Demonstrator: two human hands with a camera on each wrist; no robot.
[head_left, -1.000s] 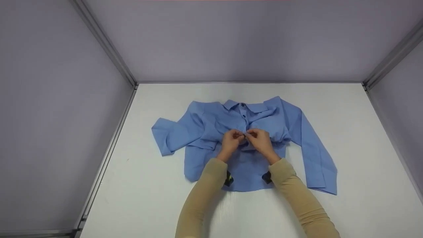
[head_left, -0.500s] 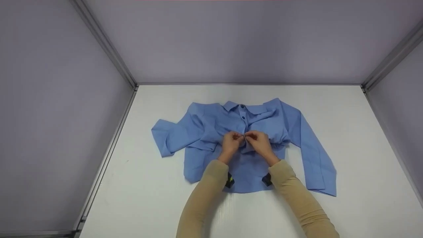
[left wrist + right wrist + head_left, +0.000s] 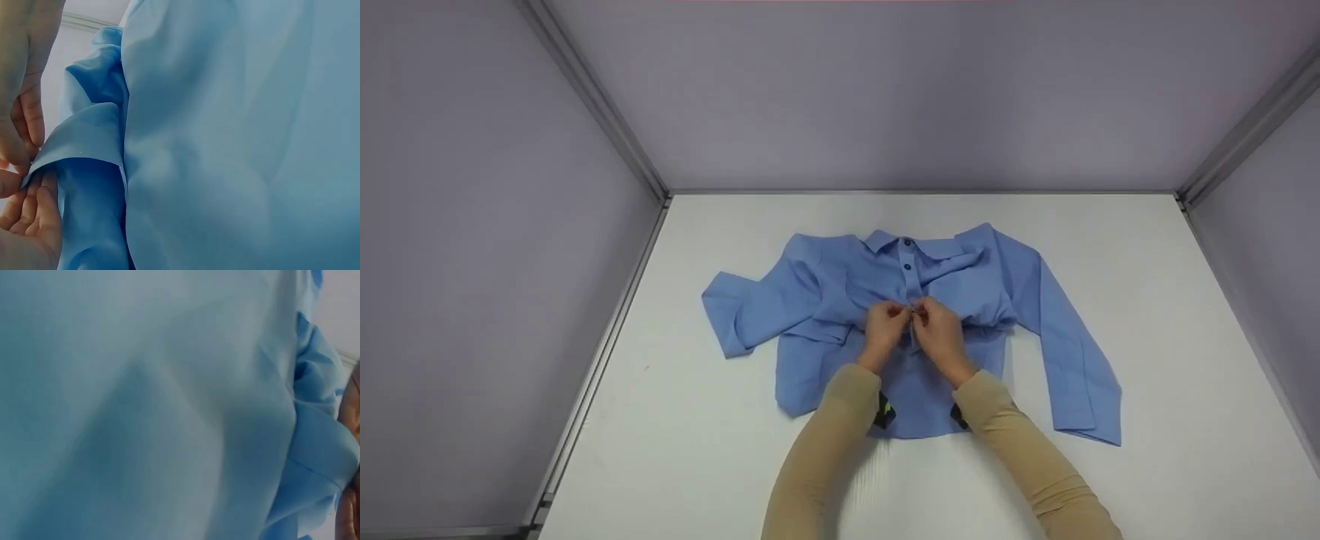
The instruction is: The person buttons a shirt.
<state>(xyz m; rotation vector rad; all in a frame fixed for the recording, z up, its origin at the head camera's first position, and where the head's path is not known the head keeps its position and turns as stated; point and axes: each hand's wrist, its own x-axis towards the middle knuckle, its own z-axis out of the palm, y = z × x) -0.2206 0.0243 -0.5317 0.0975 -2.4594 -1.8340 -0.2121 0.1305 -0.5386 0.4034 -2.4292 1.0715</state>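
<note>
A blue long-sleeved button-up shirt lies front up, collar toward the back wall. Two dark buttons show on its placket above the hands. Fingertips together, my left hand pinches the placket at mid-chest. Close against it, my right hand pinches the same spot from the other side. In the left wrist view, fingers of both hands meet at a lifted fold of the shirt front. The fingertips hide whatever small part lies between them. Part of a hand edges into the right wrist view beside bunched cloth.
The white table lies under the shirt, with grey panels around it. One sleeve is bent at the left; the other sleeve stretches down the right. A dark wrist device shows below the left cuff.
My right hand has turned more upright, its forearm shifting slightly left. My left hand keeps its pinch at nearly the same place. The second button has come into fuller view.
</note>
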